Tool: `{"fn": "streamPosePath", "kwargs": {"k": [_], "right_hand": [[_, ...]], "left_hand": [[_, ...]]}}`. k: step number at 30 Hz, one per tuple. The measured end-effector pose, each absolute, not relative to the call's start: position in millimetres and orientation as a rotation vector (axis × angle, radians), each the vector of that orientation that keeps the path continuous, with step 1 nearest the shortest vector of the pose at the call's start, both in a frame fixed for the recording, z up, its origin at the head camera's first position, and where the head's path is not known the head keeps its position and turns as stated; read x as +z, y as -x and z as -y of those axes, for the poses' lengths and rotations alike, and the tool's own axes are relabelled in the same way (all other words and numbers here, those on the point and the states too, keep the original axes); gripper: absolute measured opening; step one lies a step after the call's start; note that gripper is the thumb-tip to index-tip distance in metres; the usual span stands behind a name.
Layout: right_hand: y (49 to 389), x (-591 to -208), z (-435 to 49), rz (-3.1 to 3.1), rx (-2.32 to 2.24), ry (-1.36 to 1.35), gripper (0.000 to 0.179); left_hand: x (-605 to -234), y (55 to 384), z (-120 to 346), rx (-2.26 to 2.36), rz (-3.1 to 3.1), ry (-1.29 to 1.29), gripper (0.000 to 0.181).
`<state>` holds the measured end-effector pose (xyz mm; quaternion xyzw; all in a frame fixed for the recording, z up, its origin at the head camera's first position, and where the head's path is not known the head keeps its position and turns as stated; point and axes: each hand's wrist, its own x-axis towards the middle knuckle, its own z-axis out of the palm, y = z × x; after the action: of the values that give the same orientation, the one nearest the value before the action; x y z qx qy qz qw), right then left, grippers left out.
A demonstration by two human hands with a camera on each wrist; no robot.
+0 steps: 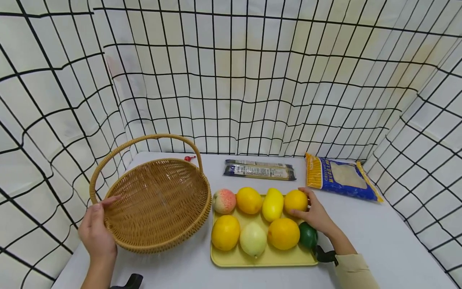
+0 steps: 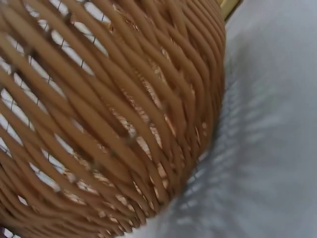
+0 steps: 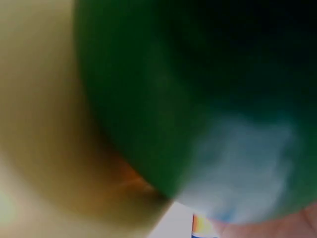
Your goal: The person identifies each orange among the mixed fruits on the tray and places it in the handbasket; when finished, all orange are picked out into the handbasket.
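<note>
My left hand grips the left rim of a wicker basket near the foot of its arched handle. The basket leans so that its bare inside faces me; its weave fills much of the left wrist view. My right hand holds an orange at the back right of a yellow tray, thumb in front and fingers behind. Beside that orange lies a yellow mango. A dark green fruit, close under my right wrist, largely fills the right wrist view.
The tray also carries a peach, a pale green round fruit and several more orange fruits. Behind it lie a dark flat packet and a blue-yellow bag. A small red item sits behind the basket. Black grid mesh surrounds the table.
</note>
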<state>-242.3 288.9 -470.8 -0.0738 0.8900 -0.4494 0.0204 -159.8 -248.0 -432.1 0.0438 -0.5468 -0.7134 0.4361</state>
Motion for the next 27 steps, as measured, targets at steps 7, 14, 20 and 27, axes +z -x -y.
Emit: {"fn": "streamPosePath", "kwargs": {"k": [7, 14, 20, 27], "right_hand": [[243, -474, -288, -2.805, -1.362, 0.184, 0.092], [240, -465, -287, -2.837, -1.385, 0.16, 0.095], [235, -446, -287, -2.876, -1.406, 0.107, 0.097], [229, -417, -276, -2.874, -1.478, 0.055, 0.093]], "left_hand": [[-440, 159, 253, -1.602, 1.533, -0.113, 0.037], [-442, 160, 255, -1.549, 1.594, -0.066, 0.038], [-441, 161, 254, -1.504, 1.586, -0.07, 0.035], [-443, 158, 256, -1.307, 1.698, -0.073, 0.04]]}}
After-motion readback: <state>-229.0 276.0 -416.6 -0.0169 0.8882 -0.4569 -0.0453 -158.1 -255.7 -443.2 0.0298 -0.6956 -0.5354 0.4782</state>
